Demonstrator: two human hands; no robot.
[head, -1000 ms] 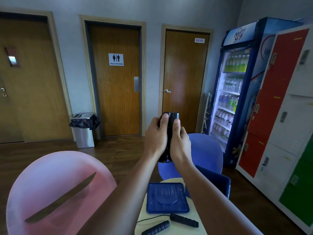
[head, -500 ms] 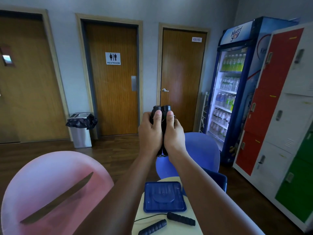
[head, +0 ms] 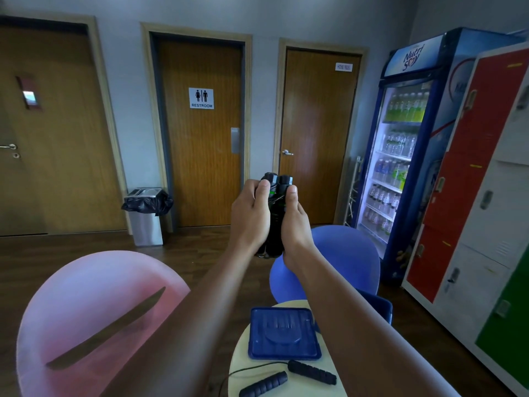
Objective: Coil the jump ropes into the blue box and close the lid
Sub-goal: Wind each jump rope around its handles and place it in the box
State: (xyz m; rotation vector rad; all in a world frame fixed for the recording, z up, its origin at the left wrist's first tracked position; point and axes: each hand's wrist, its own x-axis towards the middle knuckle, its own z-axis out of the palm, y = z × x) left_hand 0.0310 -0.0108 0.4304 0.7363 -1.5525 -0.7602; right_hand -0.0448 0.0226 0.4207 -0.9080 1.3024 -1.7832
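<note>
Left grip [head: 249,216] and right grip [head: 296,222], both clamped around one bundled black jump rope [head: 275,227], its two faceted capped handles [head: 279,180] upright and side by side, raised well above the tabletop [head: 240,349]. Below, on that round pale tabletop: one square blue plastic lid [head: 284,333] at centre; near the front edge, two ribbed handles [head: 312,372] with one thin cord [head: 252,367]. Blue box [head: 382,306] at the right edge, mostly hidden by the forearm.

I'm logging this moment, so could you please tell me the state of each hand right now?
Left hand: closed, gripping the bundled black jump rope.
Right hand: closed, gripping the same jump rope from the other side.
</note>
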